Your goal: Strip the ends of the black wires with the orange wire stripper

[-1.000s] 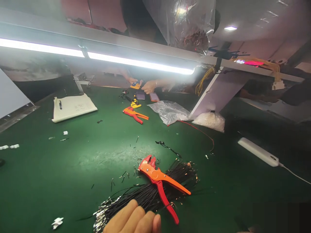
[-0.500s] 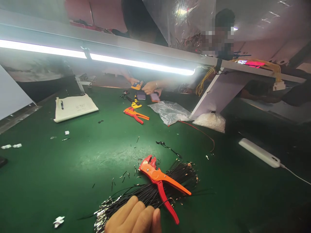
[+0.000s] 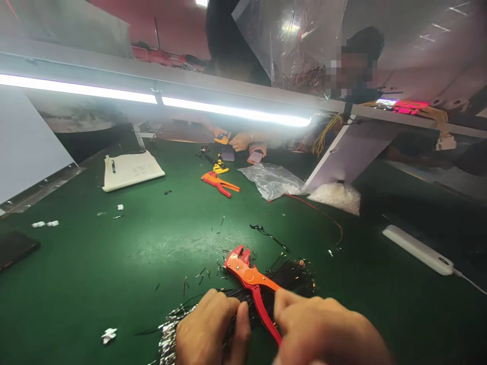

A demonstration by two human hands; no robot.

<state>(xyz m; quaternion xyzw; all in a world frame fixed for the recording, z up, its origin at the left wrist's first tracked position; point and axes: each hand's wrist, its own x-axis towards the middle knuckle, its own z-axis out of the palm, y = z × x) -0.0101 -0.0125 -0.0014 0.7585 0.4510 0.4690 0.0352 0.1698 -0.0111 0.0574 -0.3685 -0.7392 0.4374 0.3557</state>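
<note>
A red and orange wire stripper [image 3: 249, 276] lies over a bundle of thin black wires [image 3: 292, 279], its jaws pointing up and left. My right hand [image 3: 323, 324] is closed around the handle ends and covers them. Across the bundle's left part rests my left hand [image 3: 213, 324], fingers curled and thumb held close, on a black wire whose end is hidden now. Shiny metal terminals [image 3: 169, 329] crowd the bundle's left end, beside my left hand. Short black wire scraps [image 3: 201, 274] are scattered near the jaws.
Another wire stripper [image 3: 220, 183], a yellow-and-black tool [image 3: 219, 166] and a clear plastic bag [image 3: 270, 180] lie farther back. A co-worker's hands [image 3: 241, 142] are beyond. A notebook [image 3: 135, 175] sits left, a white power bank-like device [image 3: 418, 248] right. A lit tube lamp [image 3: 236, 110] crosses above.
My right hand has come in from below right onto the wire stripper's handles. My left hand stays over the wires, its thumb slightly shifted. The whole view has shifted a little.
</note>
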